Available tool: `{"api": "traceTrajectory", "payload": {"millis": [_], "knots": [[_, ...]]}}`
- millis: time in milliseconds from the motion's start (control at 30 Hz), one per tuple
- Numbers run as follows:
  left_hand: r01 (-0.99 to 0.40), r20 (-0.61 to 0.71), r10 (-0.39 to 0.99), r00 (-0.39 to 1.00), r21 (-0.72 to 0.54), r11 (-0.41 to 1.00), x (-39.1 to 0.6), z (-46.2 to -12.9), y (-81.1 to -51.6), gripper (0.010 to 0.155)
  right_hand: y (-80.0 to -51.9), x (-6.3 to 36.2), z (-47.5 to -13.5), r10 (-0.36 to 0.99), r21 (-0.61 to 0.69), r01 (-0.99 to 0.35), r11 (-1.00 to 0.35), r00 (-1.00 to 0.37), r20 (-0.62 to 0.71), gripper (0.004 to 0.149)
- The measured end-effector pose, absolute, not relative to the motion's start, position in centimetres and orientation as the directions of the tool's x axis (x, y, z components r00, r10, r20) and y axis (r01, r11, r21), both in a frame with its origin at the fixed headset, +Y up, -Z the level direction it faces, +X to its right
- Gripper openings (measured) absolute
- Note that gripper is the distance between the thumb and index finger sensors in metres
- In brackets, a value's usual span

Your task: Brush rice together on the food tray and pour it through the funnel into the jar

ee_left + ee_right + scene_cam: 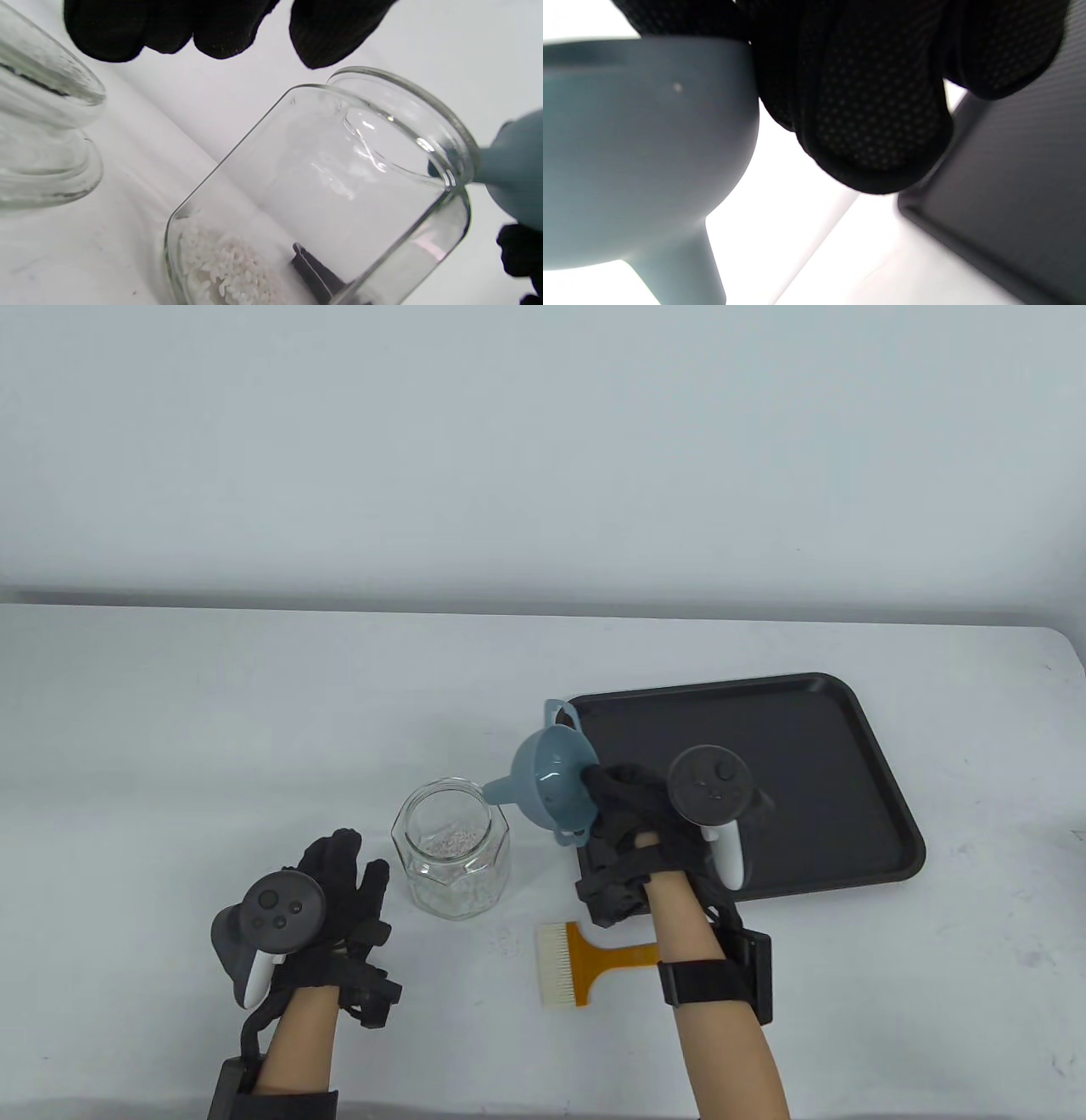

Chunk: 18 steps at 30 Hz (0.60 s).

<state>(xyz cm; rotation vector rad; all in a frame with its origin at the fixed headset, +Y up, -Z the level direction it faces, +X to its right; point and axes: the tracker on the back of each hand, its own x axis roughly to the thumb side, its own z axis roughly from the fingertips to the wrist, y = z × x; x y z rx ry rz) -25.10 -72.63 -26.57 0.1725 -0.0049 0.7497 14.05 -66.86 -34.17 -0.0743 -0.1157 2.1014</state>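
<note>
Right hand [632,814] gripping one funnel [547,785], one jar [451,848]

The table view looks down from the table's [254,712] near edge toward the back wall. Each wrist view sits low and close: left beside the jar [322,190], right under the funnel [640,152]. The table and left wrist views share both jar [451,848] and funnel [551,785].

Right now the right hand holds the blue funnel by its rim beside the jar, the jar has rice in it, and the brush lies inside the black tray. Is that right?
Not quite. The brush lies on the table in front of the tray, not inside it, as the table view shows. The rest stands: the right hand holds the funnel by its rim beside the jar, which has rice in it.
</note>
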Motion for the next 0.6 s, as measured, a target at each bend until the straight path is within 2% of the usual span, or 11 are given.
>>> {"api": "traceTrajectory", "payload": {"millis": [167, 300, 500, 600], "knots": [[-0.670, 0.062, 0.670, 0.740, 0.158, 0.725, -25.1, -26.6, -72.6, 0.070, -71.0, 19.6, -33.2, 0.820, -0.234, -0.787, -0.571, -0.559, -0.121, 0.039], [-0.664, 0.055, 0.664, 0.746, 0.154, 0.732, -25.1, -26.6, -72.7, 0.070, -73.6, 21.7, -33.0, 0.747, -0.290, -0.691, -0.662, -0.637, -0.189, 0.039], [-0.658, 0.049, 0.660, 0.750, 0.157, 0.736, -25.1, -26.6, -72.7, 0.070, -74.7, 22.3, -33.5, 0.619, -0.306, -0.551, -0.776, -0.759, -0.202, 0.040], [-0.656, 0.043, 0.659, 0.751, 0.157, 0.738, -25.1, -26.6, -72.8, 0.070, -75.3, 22.3, -33.7, 0.618, -0.292, -0.554, -0.780, -0.757, -0.214, 0.040]]}}
